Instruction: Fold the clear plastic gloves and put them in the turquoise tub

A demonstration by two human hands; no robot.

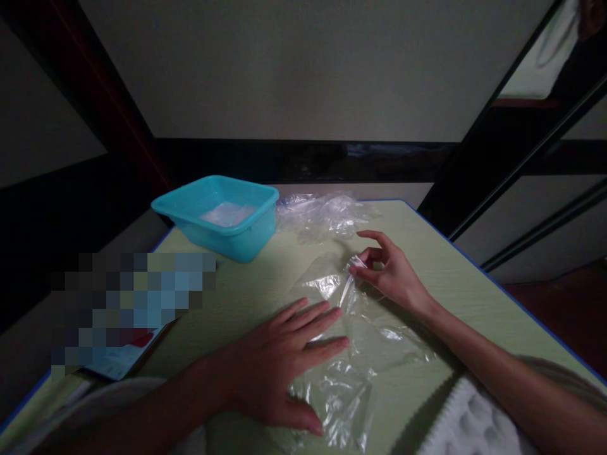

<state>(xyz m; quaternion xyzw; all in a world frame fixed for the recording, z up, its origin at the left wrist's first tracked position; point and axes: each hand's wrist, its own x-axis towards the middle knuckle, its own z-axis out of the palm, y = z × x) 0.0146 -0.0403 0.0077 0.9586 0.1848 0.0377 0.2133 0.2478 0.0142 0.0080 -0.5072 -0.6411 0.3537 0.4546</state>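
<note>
A clear plastic bag (pixel 332 404) lies spread on the table in front of me. My left hand (pixel 294 354) rests flat on it with the fingers spread. At the bag's far right part, my right hand (pixel 389 268) pinches a gathered bit of the plastic between thumb and fingers, lifting it slightly. The index finger of that hand is raised away from the pinch. Beyond the hands, a heap of crumpled clear plastic bags (pixel 327 215) lies at the table's far edge.
A turquoise plastic basket (pixel 251 237) with whitish clear plastic inside stands at the back left. A phone-like flat object (pixel 114 360), mostly blurred out, sits at the left edge. The pale table (pixel 455 278) has a blue rim, with wall panels behind it.
</note>
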